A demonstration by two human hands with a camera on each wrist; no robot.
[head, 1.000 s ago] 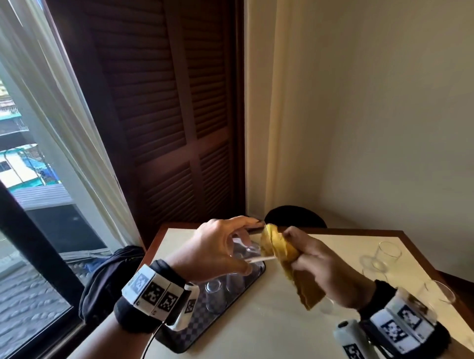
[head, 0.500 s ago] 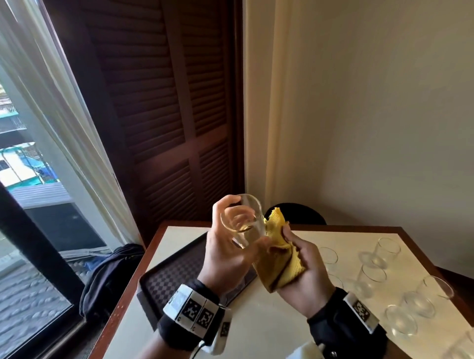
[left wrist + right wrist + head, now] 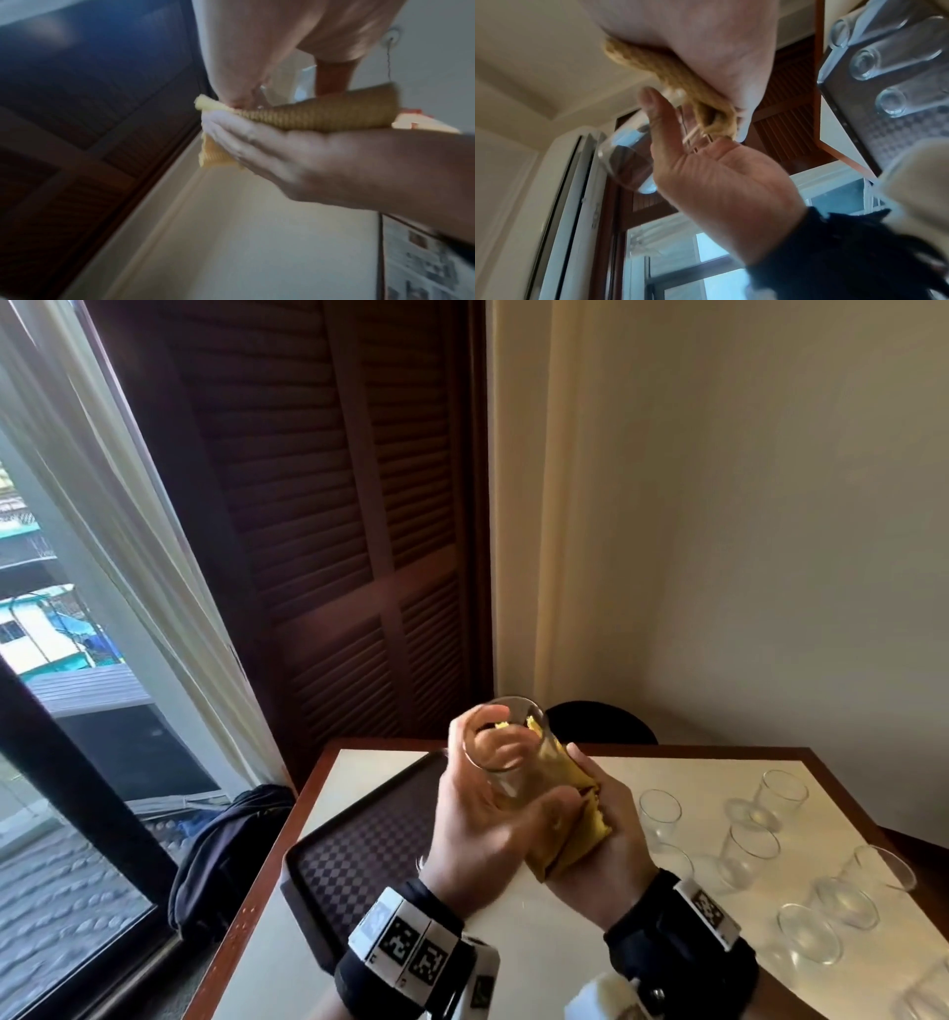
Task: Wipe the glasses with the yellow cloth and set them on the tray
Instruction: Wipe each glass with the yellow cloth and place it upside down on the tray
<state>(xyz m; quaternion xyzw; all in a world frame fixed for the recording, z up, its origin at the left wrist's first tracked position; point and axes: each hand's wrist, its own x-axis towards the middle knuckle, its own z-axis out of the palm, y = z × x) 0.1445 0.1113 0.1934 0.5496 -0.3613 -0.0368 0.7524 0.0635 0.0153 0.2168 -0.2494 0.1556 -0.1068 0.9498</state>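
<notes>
Two hands carried the whole step, raised together above the desk (image 3: pixel 539 963). Your left hand (image 3: pixel 477 834) was wrapped around the glass (image 3: pixel 506 747), fingers curled over its far side and thumb across the near wall, mouth tilted toward you. Your right hand (image 3: pixel 611 839) clutched the yellow cloth (image 3: pixel 575 839) bunched against the glass's right side, a corner of it poking up at the rim.

To do this well, you would probably want to turn the glass with the left hand while the right kept the cloth pressed flat, then push a fold inside; a loose wad likely skips patches. Keep the grip low on the wall so the rim stays free.

The room behind was a corner: louvred dark shutters (image 3: pixel 328 531), a pale curtain (image 3: pixel 128 546) by the window, a plain wall to the right. The desk had a pale top with a brown edge. The dark checkered tray (image 3: pixel 359 860) lay on its left part; in the right wrist view glasses stood on it. More glasses (image 3: pixel 750 850) waited on the right.
</notes>
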